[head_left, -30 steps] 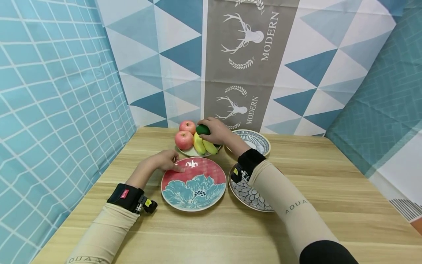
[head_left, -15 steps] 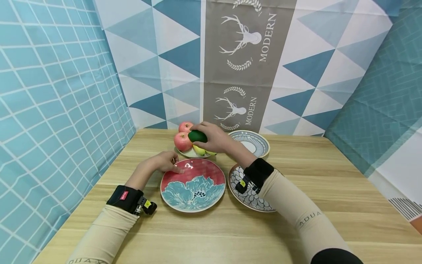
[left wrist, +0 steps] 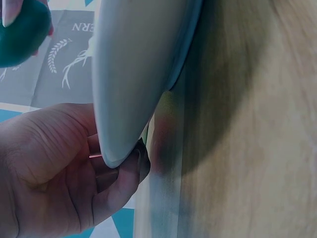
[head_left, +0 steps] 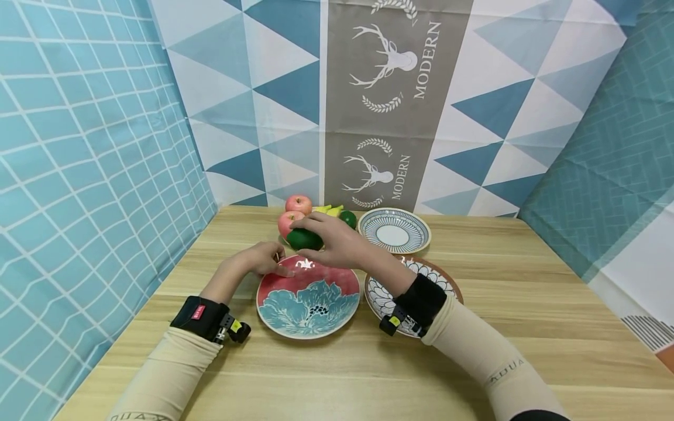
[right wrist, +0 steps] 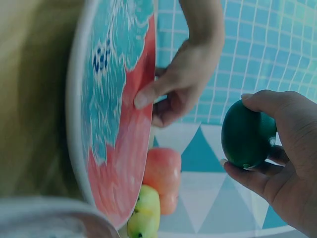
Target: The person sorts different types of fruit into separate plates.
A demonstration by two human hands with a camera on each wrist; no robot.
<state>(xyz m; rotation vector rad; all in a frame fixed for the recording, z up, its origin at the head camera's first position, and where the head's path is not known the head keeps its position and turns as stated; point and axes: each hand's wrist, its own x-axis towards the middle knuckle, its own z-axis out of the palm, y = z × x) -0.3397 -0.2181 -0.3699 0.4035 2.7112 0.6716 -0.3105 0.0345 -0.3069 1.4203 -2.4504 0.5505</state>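
Note:
My right hand holds a smooth, dark green avocado between thumb and fingers, above the far rim of the red plate with a blue flower. At that plate's far left rim, my left hand pinches the edge, its thumb on the red top face and its other fingers curled below. The left wrist view shows the plate's pale underside with the fingertips at the rim. Behind the plate are two red apples, yellow bananas and a second avocado.
A brown-rimmed plate with a petal pattern stands right of the red one, partly under my right forearm. Behind it is a blue-and-white patterned plate. The wooden table meets a patterned backdrop and a blue tiled sheet.
My right hand has lifted the avocado off the fruit pile and brought it nearer and slightly left, toward the red plate. The bananas and second avocado now show behind it. My left hand stays put.

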